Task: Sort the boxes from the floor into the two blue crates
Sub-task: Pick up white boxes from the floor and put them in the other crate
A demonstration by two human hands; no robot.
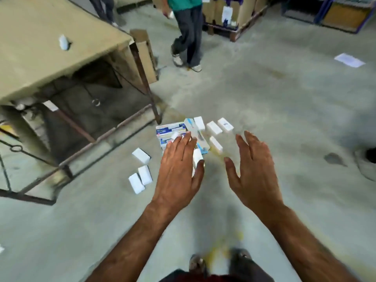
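Left hand [179, 171], right hand [252, 171] frame centre, fingers [249, 139] straight, released, grasping nothing. Boxes [193, 133] scattered on floor [284, 119] just above hands; more boxes left of left hand. Blue crates not in view.

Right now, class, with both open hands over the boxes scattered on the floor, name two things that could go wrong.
1. The left hand and right hand hold nothing, and the small white boxes lie apart from the main pile, so some may be missed.
2. No blue crate is in view, so mis-sorting is possible.
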